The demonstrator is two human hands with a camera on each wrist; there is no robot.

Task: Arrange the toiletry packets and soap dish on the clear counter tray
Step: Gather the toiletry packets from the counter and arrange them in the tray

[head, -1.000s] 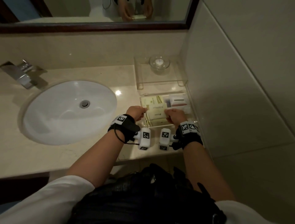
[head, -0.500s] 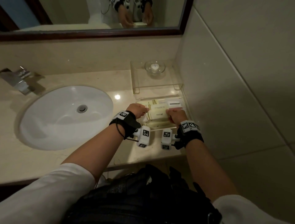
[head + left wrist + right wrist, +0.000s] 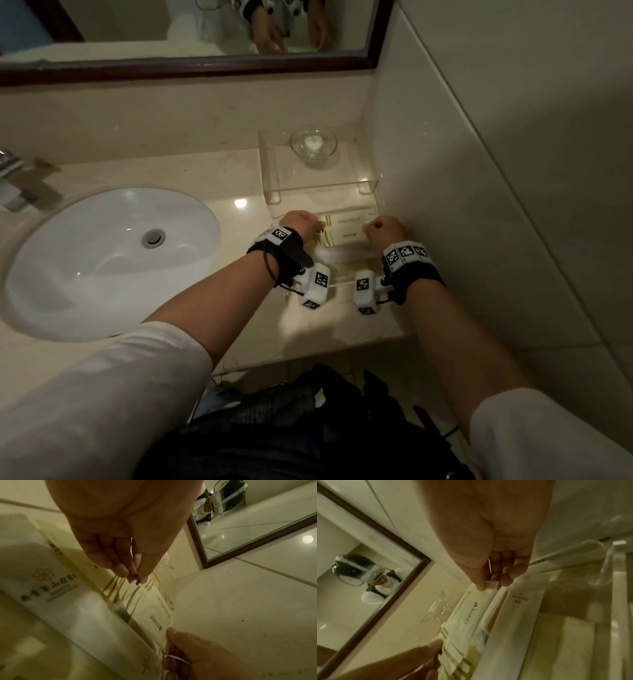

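A clear tray (image 3: 375,205) stands against the right wall, with several cream toiletry packets (image 3: 346,230) in its low front part. My left hand (image 3: 317,228) pinches the striped end of the top cream packet (image 3: 154,609). My right hand (image 3: 371,229) pinches its other end (image 3: 489,588). In the left wrist view the pinching left fingertips (image 3: 123,572) show clearly. A long white packet (image 3: 520,608) lies beside the held one. The glass soap dish (image 3: 313,145), with a small white soap in it, sits on the tray's raised back shelf.
A white sink basin (image 3: 106,260) fills the counter to the left, with a chrome tap (image 3: 13,185) at the far left. A dark-framed mirror (image 3: 191,65) runs along the back wall. The tiled side wall (image 3: 479,205) stands close on the right.
Both hands have moved a little toward the back of the tray, still on the packets. They now hold the top packet by its two ends. The soap dish has not moved.
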